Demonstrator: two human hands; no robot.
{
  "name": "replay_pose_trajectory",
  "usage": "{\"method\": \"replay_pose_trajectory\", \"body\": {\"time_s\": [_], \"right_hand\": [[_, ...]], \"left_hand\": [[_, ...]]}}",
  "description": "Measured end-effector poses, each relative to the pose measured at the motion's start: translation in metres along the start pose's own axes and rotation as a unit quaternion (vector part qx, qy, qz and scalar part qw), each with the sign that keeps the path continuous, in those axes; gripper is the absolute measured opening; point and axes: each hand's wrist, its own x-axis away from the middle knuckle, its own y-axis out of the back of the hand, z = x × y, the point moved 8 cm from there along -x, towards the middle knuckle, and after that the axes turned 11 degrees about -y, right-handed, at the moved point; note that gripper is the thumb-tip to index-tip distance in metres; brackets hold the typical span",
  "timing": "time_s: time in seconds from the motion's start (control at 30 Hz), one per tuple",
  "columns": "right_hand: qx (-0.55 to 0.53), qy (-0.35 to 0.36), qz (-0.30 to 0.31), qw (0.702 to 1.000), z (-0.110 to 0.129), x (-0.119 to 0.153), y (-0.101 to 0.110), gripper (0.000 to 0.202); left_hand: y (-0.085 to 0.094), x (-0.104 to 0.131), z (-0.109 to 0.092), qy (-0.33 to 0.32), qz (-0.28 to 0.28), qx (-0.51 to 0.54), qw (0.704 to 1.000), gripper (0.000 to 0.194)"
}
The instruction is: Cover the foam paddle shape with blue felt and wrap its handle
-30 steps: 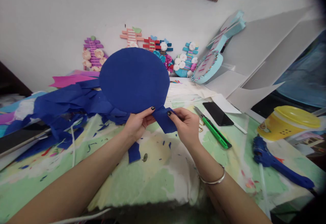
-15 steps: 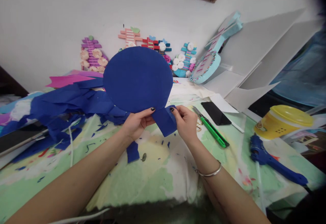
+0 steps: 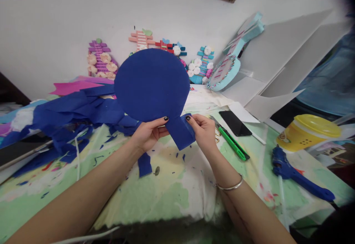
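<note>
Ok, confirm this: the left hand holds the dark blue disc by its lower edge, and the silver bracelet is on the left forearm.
Not quite: the head view shows the silver bracelet on the right forearm. The left hand does hold the dark blue disc by its lower edge.

Low lane open btwn the forearms (image 3: pixel 85 190), over the surface (image 3: pixel 166 199) — just flat blue scraps (image 3: pixel 144 165) to skim past. Fwd, the raised blue disc (image 3: pixel 152 84) blocks, & the blue tab (image 3: pixel 180 134) fills the gap btwn L hand (image 3: pixel 146 134) and R hand (image 3: pixel 204 130). R side: green cutter (image 3: pixel 234 144) + phone (image 3: pixel 235 123) lie low, passable from above; farther R, glue gun (image 3: pixel 299 180) & yellow tub (image 3: pixel 309 134) obstruct. L side — heaped blue sheets (image 3: pixel 66 107) block a low pass.
</note>
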Motion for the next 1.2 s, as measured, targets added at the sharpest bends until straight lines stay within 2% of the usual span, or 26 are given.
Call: {"method": "replay_pose_trajectory", "body": {"time_s": [0.17, 0.4, 0.57, 0.7, 0.87, 1.07, 1.2], "right_hand": [[-0.019, -0.012, 0.0, 1.0, -0.004, -0.002, 0.0, 0.027], [-0.055, -0.038, 0.002, 0.998, -0.008, -0.003, 0.0, 0.028], [-0.063, -0.047, 0.018, 0.997, -0.008, -0.003, -0.003, 0.031], [-0.095, -0.087, 0.072, 0.989, -0.012, -0.003, -0.011, 0.032], [-0.147, -0.158, 0.17, 0.961, -0.021, 0.0, -0.027, 0.036], [-0.177, -0.17, 0.22, 0.944, -0.021, 0.005, -0.033, 0.038], [-0.181, -0.206, 0.257, 0.927, -0.024, 0.012, -0.041, 0.036]], "left_hand": [[-0.001, 0.0, -0.001, -0.009, 0.005, -0.018, 1.0, 0.013], [-0.004, 0.003, -0.004, -0.054, 0.005, -0.038, 0.998, 0.015], [-0.003, 0.003, -0.003, -0.049, 0.009, -0.021, 0.999, 0.019], [-0.003, 0.002, -0.002, -0.035, 0.022, -0.013, 0.999, 0.013], [-0.005, 0.003, -0.002, -0.026, 0.028, -0.003, 0.999, 0.014], [-0.006, 0.004, -0.003, -0.031, 0.025, -0.002, 0.999, 0.014], [-0.008, 0.004, -0.003, -0.039, 0.056, -0.013, 0.998, 0.016]]}}
